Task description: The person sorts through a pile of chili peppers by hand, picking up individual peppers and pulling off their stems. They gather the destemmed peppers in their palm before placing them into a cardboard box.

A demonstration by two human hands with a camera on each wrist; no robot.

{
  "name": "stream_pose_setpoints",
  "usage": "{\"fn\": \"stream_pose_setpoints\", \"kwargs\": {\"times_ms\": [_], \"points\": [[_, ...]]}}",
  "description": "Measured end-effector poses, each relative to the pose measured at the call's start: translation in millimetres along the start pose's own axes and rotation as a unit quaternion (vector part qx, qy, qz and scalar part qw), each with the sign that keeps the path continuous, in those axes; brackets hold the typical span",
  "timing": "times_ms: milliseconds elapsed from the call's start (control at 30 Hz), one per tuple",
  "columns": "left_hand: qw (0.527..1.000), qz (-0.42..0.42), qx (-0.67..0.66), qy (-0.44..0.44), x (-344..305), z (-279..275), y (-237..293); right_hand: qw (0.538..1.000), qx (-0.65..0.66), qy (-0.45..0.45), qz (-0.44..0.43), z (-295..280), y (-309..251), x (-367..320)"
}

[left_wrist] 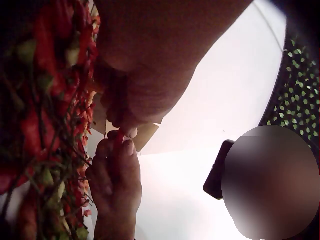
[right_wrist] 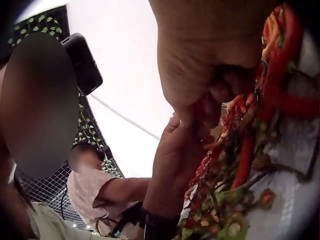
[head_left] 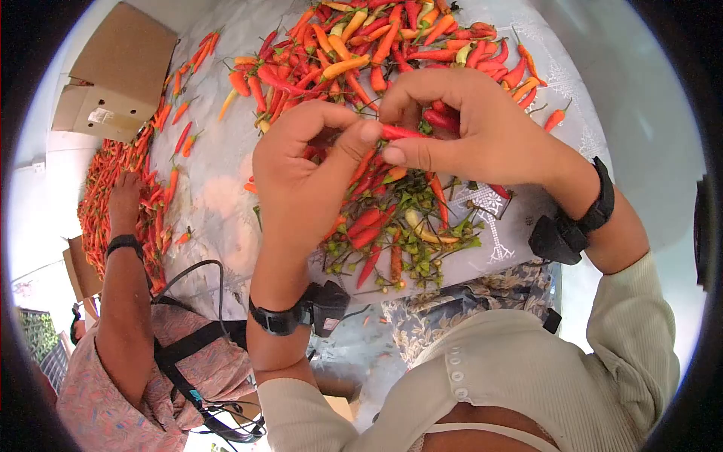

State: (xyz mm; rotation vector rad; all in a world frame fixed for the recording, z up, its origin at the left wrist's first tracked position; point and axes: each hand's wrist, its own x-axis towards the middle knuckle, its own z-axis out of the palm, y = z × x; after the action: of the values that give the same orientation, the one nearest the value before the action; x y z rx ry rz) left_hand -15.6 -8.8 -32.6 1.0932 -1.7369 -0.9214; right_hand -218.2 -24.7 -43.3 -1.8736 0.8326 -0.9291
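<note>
A red chili pepper (head_left: 403, 132) is held level between both hands over the table. My right hand (head_left: 482, 128) pinches its body between thumb and curled forefinger. At its other end, the thumb and forefinger of my left hand (head_left: 305, 169) pinch together; the bit between those fingertips is hidden. In the left wrist view the same red chili (left_wrist: 120, 142) shows between the right hand's fingers, with both sets of fingertips meeting. Below the hands lies a heap of green stems (head_left: 422, 260) mixed with some red and orange chilies. More red chilies show through the gap under my right hand.
A large pile of red, orange and yellow chilies (head_left: 339, 56) covers the far side of the patterned tablecloth (head_left: 218, 218). On the left, another person's hand (head_left: 126, 200) rests at a second chili heap (head_left: 102, 181). Behind that heap stands a cardboard box (head_left: 124, 64).
</note>
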Motion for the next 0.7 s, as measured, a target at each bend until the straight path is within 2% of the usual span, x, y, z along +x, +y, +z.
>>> {"fn": "stream_pose_setpoints", "kwargs": {"times_ms": [100,167,267,400,600,700], "points": [[0.998,0.047,0.030,-0.031,1.3,0.6,-2.1,0.999,-0.016,-0.029,0.039,-3.4,-7.8,-0.1],[0.997,0.047,0.038,-0.042,1.6,0.1,-1.8,0.999,-0.015,-0.036,0.025,-2.3,-6.3,-0.2],[0.991,0.100,0.055,-0.076,4.3,-3.6,-2.7,0.999,-0.009,-0.052,0.011,-3.4,-9.2,-0.8],[0.994,0.039,0.007,-0.100,2.8,-6.4,4.6,0.997,0.039,-0.059,-0.030,-3.0,-7.9,-0.8],[0.989,0.046,-0.073,-0.119,3.6,-8.0,3.8,0.986,0.134,-0.095,0.011,-2.1,-7.7,0.2],[0.978,0.057,-0.155,-0.127,2.8,-9.4,0.4,0.956,0.254,-0.140,0.043,-1.8,-11.1,0.3]]}}
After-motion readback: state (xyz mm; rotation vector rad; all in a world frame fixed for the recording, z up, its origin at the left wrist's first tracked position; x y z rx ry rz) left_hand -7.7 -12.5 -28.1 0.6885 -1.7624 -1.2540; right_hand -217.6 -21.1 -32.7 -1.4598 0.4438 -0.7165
